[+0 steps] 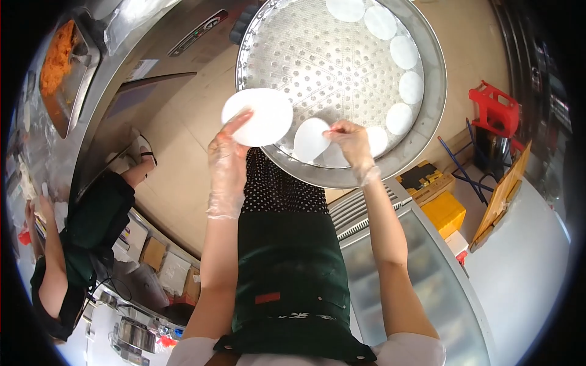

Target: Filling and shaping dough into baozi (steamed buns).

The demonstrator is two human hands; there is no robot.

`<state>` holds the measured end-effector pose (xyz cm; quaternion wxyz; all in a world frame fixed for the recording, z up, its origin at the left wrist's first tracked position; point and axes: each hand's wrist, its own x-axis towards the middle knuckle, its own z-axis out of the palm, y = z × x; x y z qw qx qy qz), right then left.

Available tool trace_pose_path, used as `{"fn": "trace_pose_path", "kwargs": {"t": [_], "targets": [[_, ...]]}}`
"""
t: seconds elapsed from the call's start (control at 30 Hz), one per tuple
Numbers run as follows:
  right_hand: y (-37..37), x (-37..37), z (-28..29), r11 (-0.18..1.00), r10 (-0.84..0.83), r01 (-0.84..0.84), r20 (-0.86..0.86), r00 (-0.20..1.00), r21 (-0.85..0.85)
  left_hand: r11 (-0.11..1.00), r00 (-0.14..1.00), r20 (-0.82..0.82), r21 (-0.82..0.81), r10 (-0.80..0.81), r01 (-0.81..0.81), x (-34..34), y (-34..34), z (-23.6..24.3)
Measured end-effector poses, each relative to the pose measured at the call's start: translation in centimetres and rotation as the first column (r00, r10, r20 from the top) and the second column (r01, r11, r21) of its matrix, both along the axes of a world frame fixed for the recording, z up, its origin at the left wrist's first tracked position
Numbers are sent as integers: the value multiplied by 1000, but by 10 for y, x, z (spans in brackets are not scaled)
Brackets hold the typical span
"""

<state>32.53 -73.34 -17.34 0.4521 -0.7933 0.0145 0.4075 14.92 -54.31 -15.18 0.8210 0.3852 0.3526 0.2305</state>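
My left hand [226, 149], in a clear plastic glove, grips white round paper liners [268, 116], held flat at the near left rim of a large round metal steamer tray [305, 67]. How many liners are in it I cannot tell. Also gloved, my right hand [353, 143] pinches the edge of a single paper liner [312, 140] above the tray's near side. The tray's floor is full of small holes. Several liners like it lie in a curve along the right and far inside edge, one of them, a white disc [378, 140], partly behind my right hand.
At far left a metal pan [78, 79] of orange shredded food rests on a steel counter. A co-worker in a dark apron [97, 226] stands at left. A glass-topped cabinet [406, 274] is at lower right, near a yellow box [442, 213] and a red plastic stool [493, 110].
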Motion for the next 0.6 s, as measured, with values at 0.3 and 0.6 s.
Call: {"fn": "trace_pose_path", "kwargs": {"t": [0.3,0.6], "targets": [[6,-23,-44,858,459,-285,390,799,-427,998,1000,1,-54,19,-19,-12,6,2],[8,-20,-47,870,413,-268,315,855,-414,995,999,-6,-97,32,-32,-13,-2,-3]]}}
